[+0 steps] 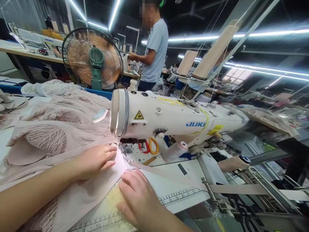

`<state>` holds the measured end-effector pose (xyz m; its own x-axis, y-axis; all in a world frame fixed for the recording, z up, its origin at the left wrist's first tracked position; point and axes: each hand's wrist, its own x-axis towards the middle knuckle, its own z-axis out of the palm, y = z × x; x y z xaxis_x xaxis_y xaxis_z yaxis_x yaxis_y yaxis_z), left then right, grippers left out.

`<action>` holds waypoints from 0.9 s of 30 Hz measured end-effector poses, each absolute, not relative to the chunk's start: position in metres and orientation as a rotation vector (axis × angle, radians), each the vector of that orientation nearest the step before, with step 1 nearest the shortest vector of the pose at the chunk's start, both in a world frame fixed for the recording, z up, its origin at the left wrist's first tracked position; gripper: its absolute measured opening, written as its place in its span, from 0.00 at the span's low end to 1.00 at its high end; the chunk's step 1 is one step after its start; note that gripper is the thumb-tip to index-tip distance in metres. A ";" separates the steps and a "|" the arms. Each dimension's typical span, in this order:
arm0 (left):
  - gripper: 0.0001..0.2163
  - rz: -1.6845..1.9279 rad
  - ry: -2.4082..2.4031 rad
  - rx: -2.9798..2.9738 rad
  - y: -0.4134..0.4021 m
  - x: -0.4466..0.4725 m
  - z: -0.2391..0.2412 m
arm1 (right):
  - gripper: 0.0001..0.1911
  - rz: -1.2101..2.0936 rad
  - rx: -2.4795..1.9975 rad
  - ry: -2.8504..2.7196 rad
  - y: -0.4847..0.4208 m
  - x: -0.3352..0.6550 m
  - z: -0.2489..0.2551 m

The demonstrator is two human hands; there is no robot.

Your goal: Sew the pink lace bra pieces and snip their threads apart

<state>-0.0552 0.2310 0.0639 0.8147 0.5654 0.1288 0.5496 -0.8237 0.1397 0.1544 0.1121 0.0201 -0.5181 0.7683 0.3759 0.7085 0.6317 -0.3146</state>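
My left hand (95, 161) lies flat with fingers stretched out on pale pink fabric (82, 196), its fingertips just left of the presser foot (123, 149). My right hand (135, 196) rests flat and open on the same fabric, a little in front of the needle. The white Juki sewing machine (169, 117) stands behind both hands. A beige elastic strip (173, 176) runs from the foot to the right across the machine bed.
A pile of pink lace bra pieces (48, 129) covers the table to the left. A fan (93, 58) stands behind it. Thread cones (212, 53) rise at the back right. A person in a light blue shirt (155, 51) stands at another table. Orange scissors (153, 146) lie under the machine arm.
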 end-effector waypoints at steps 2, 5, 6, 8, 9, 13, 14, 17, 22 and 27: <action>0.15 0.244 0.889 2.900 0.232 -0.055 0.063 | 0.14 0.177 -1.165 -2.373 0.112 0.155 0.019; 0.15 0.216 0.888 2.901 0.233 -0.056 0.063 | 0.15 0.202 -1.172 -2.375 0.112 0.156 0.018; 0.15 0.204 0.890 2.904 0.234 -0.056 0.063 | 0.15 0.208 -1.176 -2.376 0.112 0.156 0.018; 0.16 0.189 0.896 2.910 0.235 -0.056 0.062 | 0.16 0.217 -1.188 -2.387 0.112 0.155 0.018; 0.16 0.189 0.895 2.914 0.235 -0.056 0.062 | 0.16 0.219 -1.193 -2.395 0.113 0.156 0.018; 0.16 0.218 0.878 2.934 0.238 -0.057 0.061 | 0.18 0.177 -1.205 -2.415 0.113 0.156 0.019; 0.16 0.221 0.873 2.943 0.239 -0.057 0.061 | 0.19 0.159 -1.207 -2.415 0.112 0.156 0.019; 0.15 0.220 0.874 2.969 0.246 -0.057 0.061 | 0.21 0.137 -1.218 -2.422 0.112 0.156 0.019; 0.15 0.252 0.851 3.008 0.252 -0.056 0.063 | 0.21 0.146 -1.223 -2.424 0.113 0.156 0.022; 0.13 0.374 0.802 3.073 0.218 -0.046 0.057 | 0.18 0.166 -1.232 -2.398 0.114 0.155 0.024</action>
